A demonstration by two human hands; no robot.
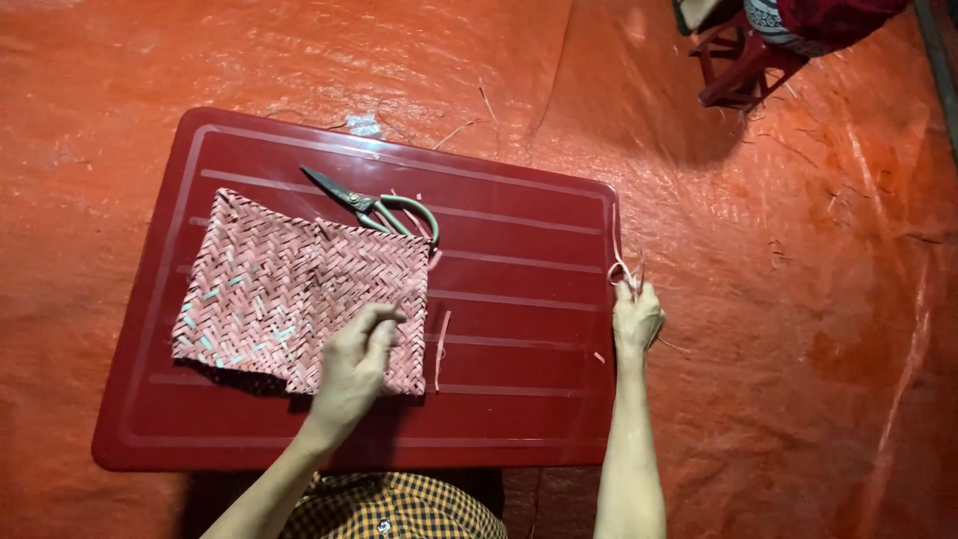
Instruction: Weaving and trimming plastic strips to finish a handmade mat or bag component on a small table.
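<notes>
A flat pink woven mat piece (pixel 279 289) with a few pale green strands lies on a dark red plastic table top (pixel 519 299). My left hand (pixel 354 364) rests on the mat's lower right corner, fingers curled and pressing it down. My right hand (pixel 636 317) is at the table's right edge, pinching a thin pink strip (pixel 623 268) that curls upward from its fingers. Scissors (pixel 374 208) with green handles lie shut just above the mat. A loose pink strip (pixel 440 349) lies on the table right of the mat.
The table sits on an orange tarpaulin (pixel 798 299) that covers the floor. A small dark red stool (pixel 743 65) with cloth on it stands at the top right. Small strip offcuts are scattered on the table and tarpaulin.
</notes>
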